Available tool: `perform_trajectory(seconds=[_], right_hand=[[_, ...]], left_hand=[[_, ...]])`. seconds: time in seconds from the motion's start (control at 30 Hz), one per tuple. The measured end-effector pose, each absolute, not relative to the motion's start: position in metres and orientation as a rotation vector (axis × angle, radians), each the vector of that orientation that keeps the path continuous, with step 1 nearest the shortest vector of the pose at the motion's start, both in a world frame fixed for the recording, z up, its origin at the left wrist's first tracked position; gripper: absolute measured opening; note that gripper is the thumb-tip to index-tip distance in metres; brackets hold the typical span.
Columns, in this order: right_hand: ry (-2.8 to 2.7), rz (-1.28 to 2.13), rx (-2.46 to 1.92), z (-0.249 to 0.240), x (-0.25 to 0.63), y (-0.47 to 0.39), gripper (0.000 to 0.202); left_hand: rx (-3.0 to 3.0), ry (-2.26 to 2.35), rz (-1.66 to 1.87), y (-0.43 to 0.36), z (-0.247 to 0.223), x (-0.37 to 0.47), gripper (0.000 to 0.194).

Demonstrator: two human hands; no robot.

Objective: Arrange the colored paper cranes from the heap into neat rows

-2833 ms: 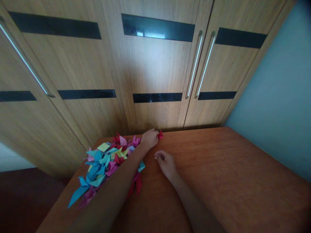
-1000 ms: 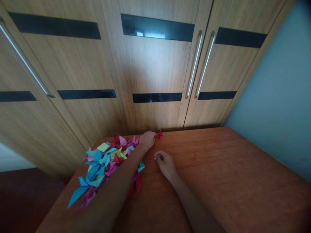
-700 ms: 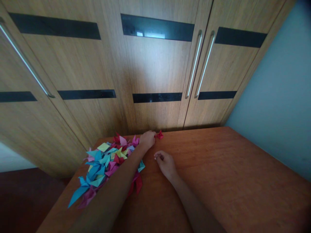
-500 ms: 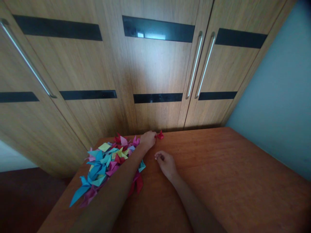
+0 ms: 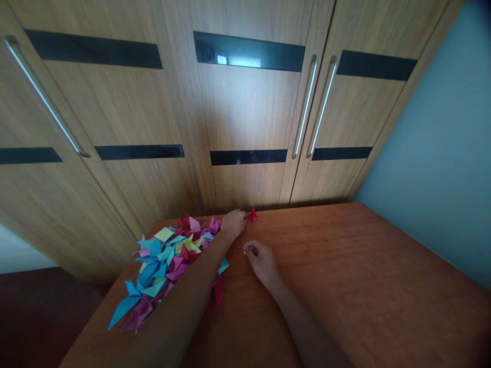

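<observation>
Looking through the head view, we have both our hands over the table (image 5: 356,266), apart from each other. Our left hand (image 5: 233,221) is at the far edge, fingers bent, their tips meeting the near end of a red fold (image 5: 253,215); it is too small there for us to tell whether they grip it. That fold sits upright on the wood, close to the wardrobe (image 5: 245,112). Our right hand (image 5: 261,259) is nearer to us, loosely curled, thumb and forefinger drawn toward one another; we cannot tell whether anything thin lies between them.

Left of the hands spreads a pile (image 5: 164,253) of folded paper, loose on the tabletop, in blue, teal, yellow, pink, purple and red. Our left forearm crosses above it and hides part. A blue bird (image 5: 125,309) points out at the near left corner, a yellow square (image 5: 164,234) lies flat on top, and on the forearm's right side we see a teal tip (image 5: 223,265) and a red wing (image 5: 218,292).

Behind the table the wardrobe stands shut, so its inside is hidden from us. Its doors carry dark panels (image 5: 249,51) and metal handles (image 5: 305,110). A blue-green wall (image 5: 429,168) rises at right.
</observation>
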State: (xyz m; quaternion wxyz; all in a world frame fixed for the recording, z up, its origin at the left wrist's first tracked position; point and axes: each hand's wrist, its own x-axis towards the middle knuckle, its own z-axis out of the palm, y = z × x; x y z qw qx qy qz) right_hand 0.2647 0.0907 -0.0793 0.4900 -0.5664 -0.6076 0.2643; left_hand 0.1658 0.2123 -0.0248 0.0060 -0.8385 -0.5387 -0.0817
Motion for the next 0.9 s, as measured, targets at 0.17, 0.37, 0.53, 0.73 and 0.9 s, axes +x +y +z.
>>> perform_trajectory(seconds=[0.17, 0.37, 0.53, 0.73, 0.9], right_hand=[[-1.475, 0.654, -1.381, -0.079, 0.265, 0.091, 0.017], [-1.478, 0.649, -1.383, -0.077, 0.265, 0.090, 0.018], [-1.481, 0.651, -1.397, -0.076, 0.265, 0.089, 0.018], [-1.482, 0.650, -1.393, -0.075, 0.265, 0.089, 0.017], [-1.485, 0.654, -1.385, -0.076, 0.265, 0.089, 0.017]], left_hand=[[-2.650, -1.663, -0.251, 0.212, -0.026, 0.164, 0.020], [-2.674, -1.651, -0.255, 0.211, -0.024, 0.163, 0.020], [-2.663, -1.685, -0.259, 0.209, -0.023, 0.164, 0.021], [-2.642, -1.709, -0.244, 0.206, -0.020, 0.164, 0.022], [-2.630, -1.709, -0.232, 0.200, -0.012, 0.166, 0.020]])
